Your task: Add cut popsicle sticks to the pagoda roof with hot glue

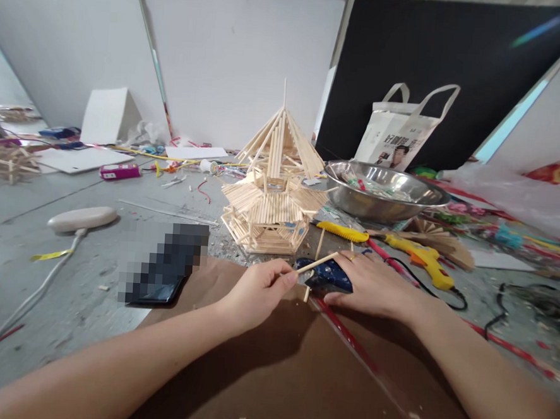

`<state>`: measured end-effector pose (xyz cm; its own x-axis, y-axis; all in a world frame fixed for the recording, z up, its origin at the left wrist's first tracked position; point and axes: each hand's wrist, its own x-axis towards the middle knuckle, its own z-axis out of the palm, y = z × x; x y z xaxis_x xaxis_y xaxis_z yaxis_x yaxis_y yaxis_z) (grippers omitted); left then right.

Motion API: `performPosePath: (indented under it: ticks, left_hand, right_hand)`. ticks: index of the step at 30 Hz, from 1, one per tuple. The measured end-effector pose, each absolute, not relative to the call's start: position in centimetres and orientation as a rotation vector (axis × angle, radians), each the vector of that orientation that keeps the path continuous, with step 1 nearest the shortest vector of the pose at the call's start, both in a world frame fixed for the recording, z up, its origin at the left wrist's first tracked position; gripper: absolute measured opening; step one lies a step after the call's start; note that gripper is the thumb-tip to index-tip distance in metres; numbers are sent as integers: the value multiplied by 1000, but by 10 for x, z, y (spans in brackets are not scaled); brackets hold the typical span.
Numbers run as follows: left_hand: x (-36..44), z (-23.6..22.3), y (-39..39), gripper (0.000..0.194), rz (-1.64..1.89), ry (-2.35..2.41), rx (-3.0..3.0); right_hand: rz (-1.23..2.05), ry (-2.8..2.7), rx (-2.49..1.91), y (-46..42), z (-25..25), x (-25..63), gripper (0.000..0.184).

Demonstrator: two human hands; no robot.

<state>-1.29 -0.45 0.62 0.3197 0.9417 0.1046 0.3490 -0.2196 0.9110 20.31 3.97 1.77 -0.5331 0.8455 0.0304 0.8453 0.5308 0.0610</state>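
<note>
My left hand (263, 294) pinches one end of a thin wooden stick (318, 262), which slants up to the right towards my right fingertips. My right hand (375, 282) is closed round a dark blue tool (326, 275) with a round screw or pivot; its working end is too small to make out. A short cut stick (307, 293) lies beside this tool. Just beyond my hands stands a tiered pavilion model (271, 199) built from wooden sticks, with a pointed roof and a spike on top.
Brown sheeting (251, 372) lies beneath my forearms. A phone (167, 272) is at left, near a white corded device (82, 219). To the right are a yellow utility knife (342, 231), a yellow glue gun (419, 259), a metal bowl (387, 203) and a white bag (393, 134).
</note>
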Motion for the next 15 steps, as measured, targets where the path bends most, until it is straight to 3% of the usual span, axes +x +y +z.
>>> performPosePath:
  ticks: [2,6,11,15]
  left_hand:
    - [-14,4,-4,27,874,1203,1816]
    - [-15,1,-4,28,874,1228,1883]
    - [-14,0,-5,29,845,1241,1926]
    - [-12,-2,-6,29,841,1220,2011]
  right_hand:
    - [136,2794,1562,39,23,202,66]
    - [426,3068,1730,29,35,193,38]
    - [480,3349,1111,10,34,171,26]
    - [472,3290,1076,4,23,160,24]
